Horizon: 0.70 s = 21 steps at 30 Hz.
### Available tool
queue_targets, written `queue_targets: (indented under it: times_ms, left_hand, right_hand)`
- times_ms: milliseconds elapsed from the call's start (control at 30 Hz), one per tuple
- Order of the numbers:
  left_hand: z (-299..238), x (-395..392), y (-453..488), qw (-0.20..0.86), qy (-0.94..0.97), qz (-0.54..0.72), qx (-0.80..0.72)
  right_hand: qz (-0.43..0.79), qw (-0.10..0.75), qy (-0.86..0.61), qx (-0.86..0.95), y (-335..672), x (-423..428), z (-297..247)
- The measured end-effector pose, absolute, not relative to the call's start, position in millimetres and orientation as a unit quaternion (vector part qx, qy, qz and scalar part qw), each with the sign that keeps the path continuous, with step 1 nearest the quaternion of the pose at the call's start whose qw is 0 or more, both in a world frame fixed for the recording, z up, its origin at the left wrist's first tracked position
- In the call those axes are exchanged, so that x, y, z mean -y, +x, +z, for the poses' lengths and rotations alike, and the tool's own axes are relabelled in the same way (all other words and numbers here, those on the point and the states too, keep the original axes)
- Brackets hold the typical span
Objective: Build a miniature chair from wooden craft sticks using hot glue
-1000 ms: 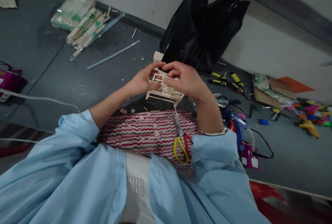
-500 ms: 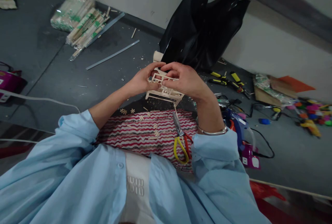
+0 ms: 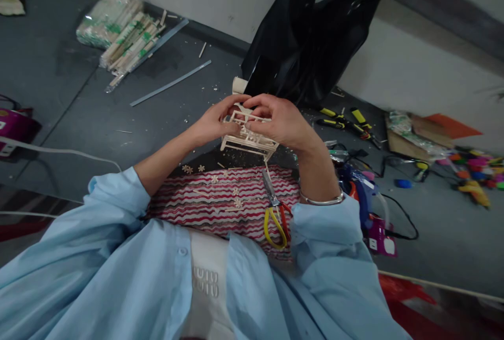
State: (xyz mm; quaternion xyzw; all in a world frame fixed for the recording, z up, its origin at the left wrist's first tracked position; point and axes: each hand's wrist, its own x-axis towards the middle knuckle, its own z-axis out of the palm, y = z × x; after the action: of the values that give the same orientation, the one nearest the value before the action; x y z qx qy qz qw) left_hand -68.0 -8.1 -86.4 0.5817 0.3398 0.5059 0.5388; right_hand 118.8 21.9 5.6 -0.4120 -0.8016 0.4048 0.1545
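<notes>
A small pale wooden frame model [image 3: 252,143], built of thin sticks, stands at the table edge just beyond my lap. My left hand [image 3: 217,120] grips its left side, thumb along the top. From the right, my right hand [image 3: 277,122] closes over it, with thumb and fingers reaching in among the sticks. Whether a small piece is pinched there is hidden by the fingers. On the red-and-white striped cloth [image 3: 205,201] lie small wooden flower shapes [image 3: 238,203] and loose stick bits. Scissors [image 3: 275,214] with yellow and red handles rest on the cloth's right side.
A black plastic bag [image 3: 311,41] rises behind the model. Bagged wooden sticks [image 3: 129,41] and a clear strip [image 3: 171,83] lie at left. To the right are yellow-and-black pliers [image 3: 346,122], a blue glue gun [image 3: 356,188], cables and colourful pieces [image 3: 478,169]. Purple boxes [image 3: 381,235] sit at both sides.
My left thumb has drawn back slightly to the left on the model. The rest of both hands and the model stay nearly still.
</notes>
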Motion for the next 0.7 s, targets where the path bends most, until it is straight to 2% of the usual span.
queue_targets:
  times_ms: [700]
  left_hand:
    - [-87.6,8.5,-62.8,0.518,0.581,0.521,-0.35]
  right_hand:
    - [0.401,0.156,-0.39,0.814,121.7,-22.6,8.2]
